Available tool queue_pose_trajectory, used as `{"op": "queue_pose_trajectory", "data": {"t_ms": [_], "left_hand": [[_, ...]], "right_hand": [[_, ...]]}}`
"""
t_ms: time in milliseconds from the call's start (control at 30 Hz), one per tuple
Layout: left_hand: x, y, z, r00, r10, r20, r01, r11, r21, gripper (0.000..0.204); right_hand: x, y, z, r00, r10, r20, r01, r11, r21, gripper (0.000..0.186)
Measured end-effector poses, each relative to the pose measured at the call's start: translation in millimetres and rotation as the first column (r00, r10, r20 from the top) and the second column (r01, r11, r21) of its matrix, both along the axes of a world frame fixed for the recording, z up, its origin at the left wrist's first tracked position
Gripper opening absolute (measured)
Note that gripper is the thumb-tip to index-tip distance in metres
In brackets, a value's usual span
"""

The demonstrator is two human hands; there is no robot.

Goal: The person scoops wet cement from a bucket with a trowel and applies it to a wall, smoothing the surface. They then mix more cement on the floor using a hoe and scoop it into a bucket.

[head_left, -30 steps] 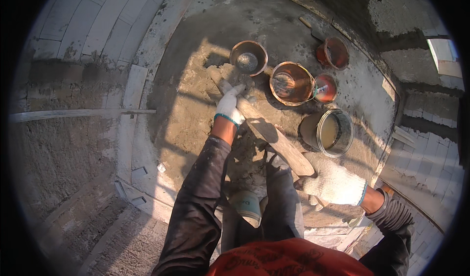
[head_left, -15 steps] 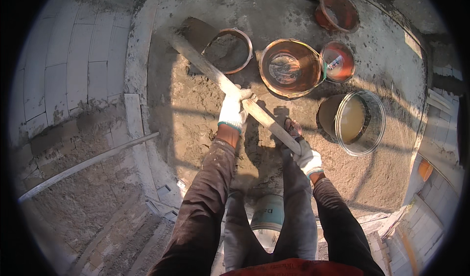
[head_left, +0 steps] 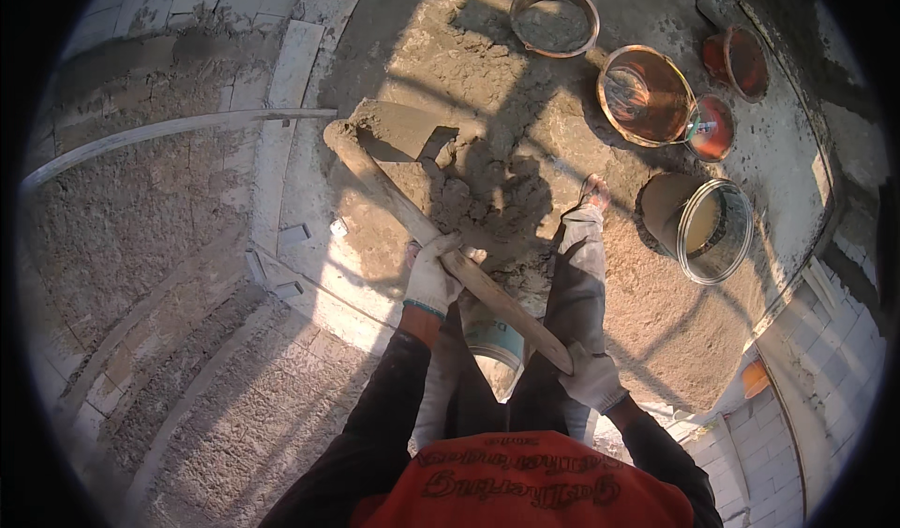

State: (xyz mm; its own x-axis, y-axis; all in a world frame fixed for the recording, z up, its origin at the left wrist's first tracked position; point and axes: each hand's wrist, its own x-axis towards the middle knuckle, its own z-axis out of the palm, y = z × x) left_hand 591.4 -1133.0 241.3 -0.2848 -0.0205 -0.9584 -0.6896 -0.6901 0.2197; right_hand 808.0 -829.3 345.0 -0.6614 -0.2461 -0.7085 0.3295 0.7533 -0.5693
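Observation:
A hoe with a long wooden handle (head_left: 502,305) slants across in front of me, its head at the far left end. My left hand (head_left: 433,280), in a white work glove, is closed round the middle of the handle. Nearer my body, my right hand (head_left: 592,380), also gloved, grips the handle's end. The hoe's broad blade (head_left: 405,127), coated with grey mortar, rests at the left edge of a wet mortar heap (head_left: 492,191). Part of the blade's edge is lost in shadow and mortar.
A mortar-filled bucket (head_left: 555,22) stands beyond the heap. To the right are an orange-brown tub (head_left: 647,59), smaller red buckets (head_left: 747,64), and a clear-rimmed bucket of cloudy water (head_left: 717,231). A long thin strip (head_left: 169,134) lies left. A bucket (head_left: 495,341) sits between my legs.
The hoe head has come from beside the mortar bucket back toward me, to the heap's left edge. Both hands have kept hold of the handle. My view has shifted left and nearer my body.

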Motion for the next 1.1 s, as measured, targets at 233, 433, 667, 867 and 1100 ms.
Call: {"op": "queue_pose_trajectory", "data": {"t_ms": [233, 433, 667, 867, 1100], "left_hand": [[22.0, -231.1, -3.0, 0.977, 0.17, -0.128, -0.201, 0.935, -0.292, 0.021], [8.6, -276.1, -69.0, 0.992, 0.127, -0.011, -0.119, 0.893, -0.434, 0.019], [72.4, -95.0, -163.4, 0.954, -0.013, 0.301, 0.021, 1.0, -0.023, 0.017], [62.9, -66.9, -100.5, 0.972, -0.097, 0.212, 0.05, 0.974, 0.22, 0.021], [2.2, 8.4, -17.3, 0.969, 0.175, 0.176, -0.218, 0.939, 0.268, 0.032]], "right_hand": [[-103.0, -183.8, -8.4, 0.949, 0.299, 0.102, -0.291, 0.953, -0.085, 0.053], [-177.8, -274.2, -48.3, 0.938, 0.34, -0.066, -0.346, 0.926, -0.149, 0.045], [-169.0, -194.7, -0.2, 0.903, 0.283, 0.324, -0.334, 0.936, 0.115, 0.046], [-203.1, -193.2, 85.8, 0.867, 0.267, 0.421, -0.344, 0.931, 0.119, 0.049], [-239.9, -84.4, 175.3, 0.858, 0.232, 0.459, -0.348, 0.919, 0.185, 0.05]]}}
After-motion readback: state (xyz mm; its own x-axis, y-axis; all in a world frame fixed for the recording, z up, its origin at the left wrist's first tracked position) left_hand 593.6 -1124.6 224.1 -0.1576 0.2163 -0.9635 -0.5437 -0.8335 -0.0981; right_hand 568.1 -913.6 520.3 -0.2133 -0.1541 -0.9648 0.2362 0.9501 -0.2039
